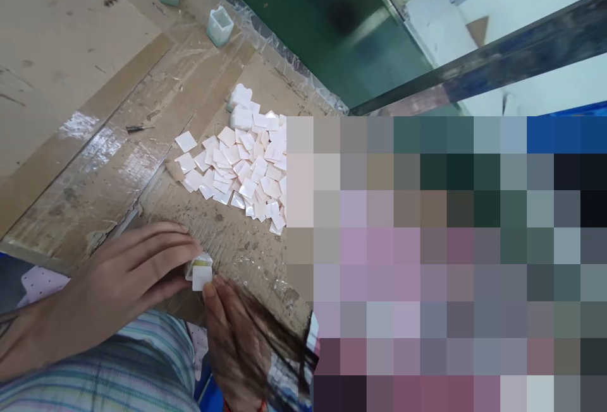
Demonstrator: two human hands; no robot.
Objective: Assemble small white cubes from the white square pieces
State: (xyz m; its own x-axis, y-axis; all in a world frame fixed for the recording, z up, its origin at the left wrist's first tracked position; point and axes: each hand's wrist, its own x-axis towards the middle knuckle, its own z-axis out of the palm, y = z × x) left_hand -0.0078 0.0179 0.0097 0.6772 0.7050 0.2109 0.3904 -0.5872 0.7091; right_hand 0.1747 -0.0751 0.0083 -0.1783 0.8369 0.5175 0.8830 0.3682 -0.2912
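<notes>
Left hand [156, 266] grips a translucent box [196, 261], mouth partly uncovered; right hand [237, 336] pinches a white square [202, 278] there; many squares [246, 165] lie loose

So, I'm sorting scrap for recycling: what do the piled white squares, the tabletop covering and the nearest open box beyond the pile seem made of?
White squares: probably thin plastic or coated card, glossy, since a few catch glare. Tabletop covering: apparently cardboard, matte brown, with shiny strips that look like clear tape. Open box: likely smooth-looking translucent plastic, as its walls look milky and greenish.
</notes>
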